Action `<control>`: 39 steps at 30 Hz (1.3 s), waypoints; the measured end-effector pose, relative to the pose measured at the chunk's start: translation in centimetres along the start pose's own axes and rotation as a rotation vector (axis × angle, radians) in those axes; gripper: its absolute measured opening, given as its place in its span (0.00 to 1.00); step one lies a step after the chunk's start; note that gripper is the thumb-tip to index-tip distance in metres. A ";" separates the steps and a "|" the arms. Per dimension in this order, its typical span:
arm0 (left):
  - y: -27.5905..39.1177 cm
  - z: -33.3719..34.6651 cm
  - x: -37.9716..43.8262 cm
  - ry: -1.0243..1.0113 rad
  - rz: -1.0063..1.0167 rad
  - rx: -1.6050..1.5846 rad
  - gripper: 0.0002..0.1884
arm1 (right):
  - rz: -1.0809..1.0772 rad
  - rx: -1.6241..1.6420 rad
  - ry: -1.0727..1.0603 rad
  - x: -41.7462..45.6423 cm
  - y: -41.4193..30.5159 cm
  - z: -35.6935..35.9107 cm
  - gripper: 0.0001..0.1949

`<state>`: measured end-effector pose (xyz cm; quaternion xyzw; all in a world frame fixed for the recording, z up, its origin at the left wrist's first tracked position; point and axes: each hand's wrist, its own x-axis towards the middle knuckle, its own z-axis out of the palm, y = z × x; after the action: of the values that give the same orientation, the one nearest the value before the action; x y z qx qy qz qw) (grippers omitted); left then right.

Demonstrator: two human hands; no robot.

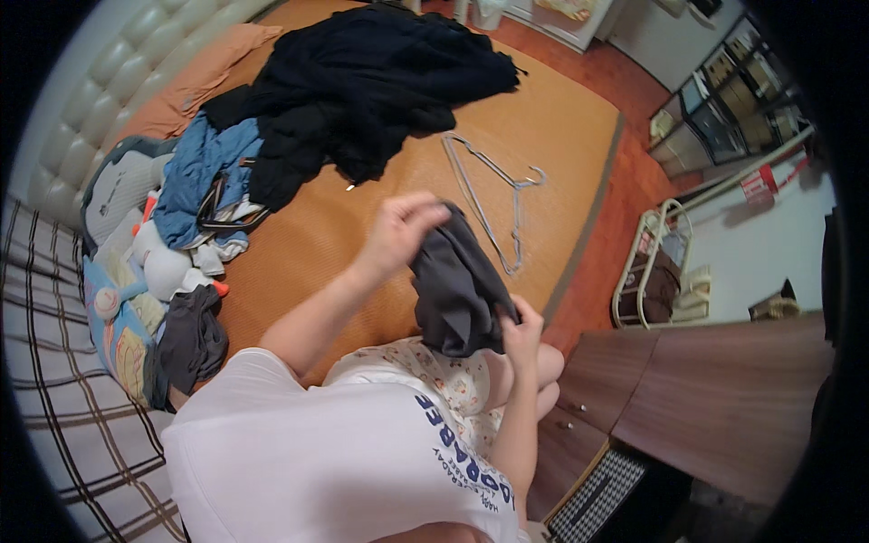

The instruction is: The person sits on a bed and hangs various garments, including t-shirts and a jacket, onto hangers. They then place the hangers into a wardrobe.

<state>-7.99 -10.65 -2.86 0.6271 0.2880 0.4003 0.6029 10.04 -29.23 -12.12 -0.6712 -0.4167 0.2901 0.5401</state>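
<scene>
A dark grey cloth garment [455,292] hangs bunched between my two hands, above my lap and the bed. My left hand [407,227] pinches its upper end. Lower down at the right, my right hand [523,329] grips its other edge. Just beyond the garment, metal clothes hangers [478,197] lie on the orange-brown bed mat [312,258]. A large heap of black clothes [380,75] covers the far part of the bed. Blue denim clothing [197,176] lies at the left beside a white plush toy [159,258], with another dark grey garment [193,336] nearer me.
An orange pillow [197,85] lies along the tufted headboard [102,75]. At the right stand a cream metal rack [645,271] with a brown bag, and a brown wooden cabinet [719,387]. A shelving unit [733,95] stands beyond the reddish floor [628,163].
</scene>
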 end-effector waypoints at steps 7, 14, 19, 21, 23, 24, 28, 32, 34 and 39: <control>0.5 -2.9 3.1 -0.006 -0.107 -0.179 0.12 | -0.083 0.103 0.180 2.3 -5.1 -8.9 0.10; -0.3 -1.2 0.1 -0.017 -0.236 -0.107 0.06 | -0.104 0.213 -0.007 2.0 -10.4 -4.4 0.08; 0.0 3.4 -4.7 -0.192 -0.130 -0.372 0.10 | -0.281 -0.146 0.048 -1.0 -8.4 4.5 0.15; -0.4 2.8 -4.9 -0.166 -0.085 -0.469 0.09 | -0.254 0.005 0.057 -0.7 -8.9 4.7 0.12; -1.0 2.2 -5.6 -0.140 0.005 -0.354 0.11 | -0.244 -0.117 -0.032 -0.8 -9.6 3.9 0.14; -1.2 2.0 -6.0 -0.131 0.045 -0.298 0.12 | -0.204 -0.078 -0.013 -0.8 -9.2 3.6 0.16; -1.0 3.3 -9.6 -0.086 0.336 0.106 0.21 | -0.342 -0.153 0.002 -0.8 -9.3 3.8 0.17; -4.8 2.9 -10.2 0.129 0.333 0.274 0.20 | -0.404 -0.553 0.016 -1.2 -11.7 3.9 0.11; -5.6 1.9 -9.3 0.278 0.368 0.339 0.14 | -0.359 -0.602 -0.042 -1.0 -13.5 3.2 0.17; -6.5 -4.4 -4.9 0.241 0.196 0.123 0.03 | -0.215 -0.556 -0.075 0.1 -12.4 -1.3 0.23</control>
<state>-13.46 -11.75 -10.24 0.6355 0.3196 0.5109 0.4827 8.16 -28.89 0.19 -0.7341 -0.5685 0.1308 0.3476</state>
